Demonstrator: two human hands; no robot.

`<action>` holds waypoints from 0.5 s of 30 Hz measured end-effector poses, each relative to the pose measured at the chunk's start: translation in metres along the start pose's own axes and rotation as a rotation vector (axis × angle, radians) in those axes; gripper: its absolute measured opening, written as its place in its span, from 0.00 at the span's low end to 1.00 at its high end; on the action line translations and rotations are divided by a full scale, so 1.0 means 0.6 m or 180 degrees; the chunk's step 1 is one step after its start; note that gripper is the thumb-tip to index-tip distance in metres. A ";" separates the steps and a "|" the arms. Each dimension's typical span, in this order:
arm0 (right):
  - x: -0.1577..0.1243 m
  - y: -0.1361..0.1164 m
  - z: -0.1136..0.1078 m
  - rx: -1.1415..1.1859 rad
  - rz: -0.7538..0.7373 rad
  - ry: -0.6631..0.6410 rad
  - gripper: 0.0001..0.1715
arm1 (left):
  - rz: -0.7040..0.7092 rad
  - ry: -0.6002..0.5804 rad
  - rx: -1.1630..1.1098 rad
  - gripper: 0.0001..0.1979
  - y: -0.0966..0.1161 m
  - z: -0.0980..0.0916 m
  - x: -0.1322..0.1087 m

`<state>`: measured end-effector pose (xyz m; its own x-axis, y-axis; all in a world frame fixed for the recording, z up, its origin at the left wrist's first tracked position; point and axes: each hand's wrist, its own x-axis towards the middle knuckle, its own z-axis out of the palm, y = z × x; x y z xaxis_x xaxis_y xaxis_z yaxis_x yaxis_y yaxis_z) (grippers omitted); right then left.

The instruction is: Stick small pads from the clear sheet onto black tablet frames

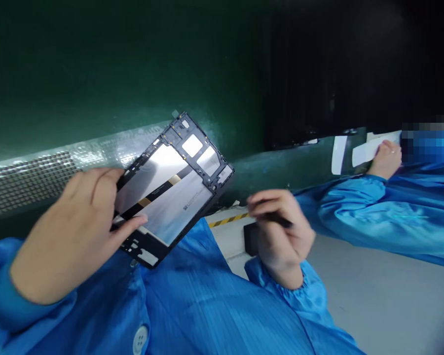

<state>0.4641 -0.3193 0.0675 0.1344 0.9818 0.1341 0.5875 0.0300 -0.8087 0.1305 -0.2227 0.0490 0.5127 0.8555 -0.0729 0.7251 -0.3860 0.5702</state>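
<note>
My left hand [74, 231] grips a black tablet frame [170, 187] by its lower left edge, thumb laid across its face. The frame is tilted, its silvery inner panel facing me, with a dark strip and a gold band across it. My right hand [281, 231] is to the right of the frame and apart from it. Its fingers are curled round a thin dark stick-like tool [277, 219]. Both my arms are in blue sleeves.
A green conveyor surface [133, 74] runs behind, with a strip of perforated clear film [33, 177] at left. A co-worker's blue sleeve [373, 212] and hand [385, 158] lie at right near white labels [338, 154]. Below is grey floor with yellow-black tape [229, 219] and a small black block [250, 239].
</note>
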 end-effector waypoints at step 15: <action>0.386 -0.109 0.178 0.0631 0.1341 0.0153 0.12 | -0.0252 0.1752 -0.0677 0.24 -0.076 -0.079 0.083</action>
<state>0.3715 -0.0741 0.0900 0.3681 0.9065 -0.2070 0.3106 -0.3297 -0.8915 0.1011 -0.1462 0.0583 0.1059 0.9540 0.2806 0.6144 -0.2846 0.7358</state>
